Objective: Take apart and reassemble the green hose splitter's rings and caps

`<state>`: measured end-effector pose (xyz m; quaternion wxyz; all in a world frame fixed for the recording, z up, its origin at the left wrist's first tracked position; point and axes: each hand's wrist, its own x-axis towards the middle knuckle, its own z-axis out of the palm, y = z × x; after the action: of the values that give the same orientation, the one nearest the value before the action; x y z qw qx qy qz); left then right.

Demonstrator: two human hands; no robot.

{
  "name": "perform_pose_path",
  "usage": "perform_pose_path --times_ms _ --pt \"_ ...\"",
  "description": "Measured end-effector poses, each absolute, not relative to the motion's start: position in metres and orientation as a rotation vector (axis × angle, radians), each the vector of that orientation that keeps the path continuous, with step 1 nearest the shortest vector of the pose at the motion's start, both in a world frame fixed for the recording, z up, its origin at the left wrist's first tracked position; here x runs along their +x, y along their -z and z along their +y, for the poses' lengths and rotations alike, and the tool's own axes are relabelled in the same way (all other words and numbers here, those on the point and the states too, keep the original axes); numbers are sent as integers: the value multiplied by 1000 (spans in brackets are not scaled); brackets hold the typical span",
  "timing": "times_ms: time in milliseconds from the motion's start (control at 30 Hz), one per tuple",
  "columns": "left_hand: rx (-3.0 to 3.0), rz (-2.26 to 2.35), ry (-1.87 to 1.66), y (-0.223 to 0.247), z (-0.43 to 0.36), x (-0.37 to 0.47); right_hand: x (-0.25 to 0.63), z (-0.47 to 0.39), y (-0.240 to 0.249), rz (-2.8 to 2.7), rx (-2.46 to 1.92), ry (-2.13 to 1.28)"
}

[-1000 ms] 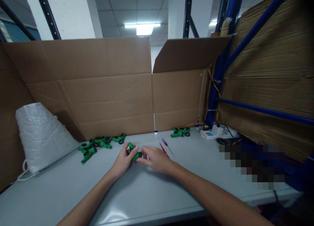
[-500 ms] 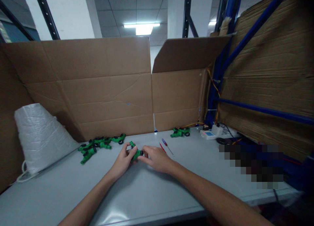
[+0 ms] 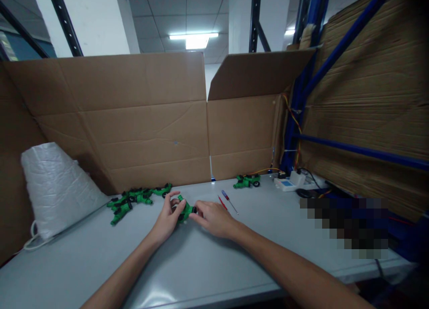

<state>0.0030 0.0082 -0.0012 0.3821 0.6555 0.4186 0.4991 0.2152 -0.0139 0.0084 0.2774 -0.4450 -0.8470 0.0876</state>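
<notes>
A small green toy vehicle (image 3: 183,214) with black parts is held just above the table, between my two hands. My left hand (image 3: 169,215) grips its left side with thumb and fingers. At its right end, my right hand (image 3: 211,216) pinches a black part that looks like a wheel. Several similar green toys (image 3: 131,199) lie grouped on the table to the left. Another green toy (image 3: 247,181) stands at the back, right of my hands. A screwdriver (image 3: 229,201) and a thin red tool (image 3: 222,203) lie beyond my right hand.
Cardboard walls (image 3: 150,121) surround the grey table (image 3: 201,264). A white wrapped bundle (image 3: 60,193) leans at the left. On the right are a power strip (image 3: 284,184), cables, a blue metal frame (image 3: 295,117) and a pixelated dark area.
The held toy has turned slightly, showing more of its green body. My left fingers have lifted and shifted a little; my right hand has barely moved.
</notes>
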Motion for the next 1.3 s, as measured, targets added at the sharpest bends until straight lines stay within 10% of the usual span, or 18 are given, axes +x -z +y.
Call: perform_pose_path --times_ms 1300 --pt "1715 1186 -1122 16 20 -6 216 -11 -2 -2355 -1375 -199"
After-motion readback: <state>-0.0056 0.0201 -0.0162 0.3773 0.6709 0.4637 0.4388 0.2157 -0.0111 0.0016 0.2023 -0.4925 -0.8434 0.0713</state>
